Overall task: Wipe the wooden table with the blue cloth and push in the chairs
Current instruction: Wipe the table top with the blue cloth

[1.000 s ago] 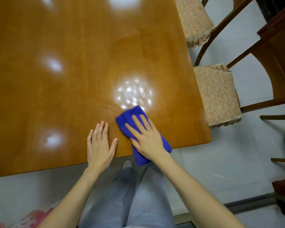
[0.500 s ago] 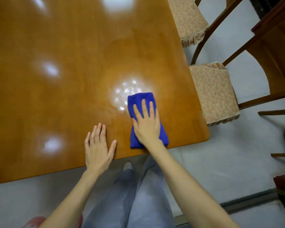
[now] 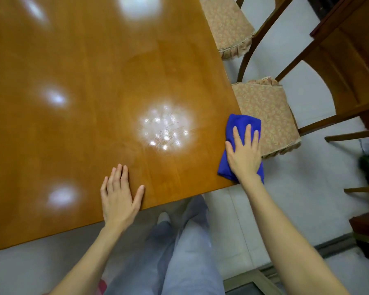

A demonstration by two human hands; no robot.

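Right hand (image 3: 244,154) flat, fingers spread, pressing blue cloth (image 3: 241,126) at right edge of wooden table (image 3: 94,124), near its front corner; cloth overhangs edge. Left hand (image 3: 118,194) open, palm down on tabletop near front edge, grasping nothing. Two cushioned chairs (image 3: 266,111) beside right edge, seats partly under table.

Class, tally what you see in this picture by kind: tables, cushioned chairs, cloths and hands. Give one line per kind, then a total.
Tables: 1, the wooden table
Cushioned chairs: 2, near chair and far chair
Cloths: 1, the blue cloth
Hands: 2, left hand and right hand
Total: 6
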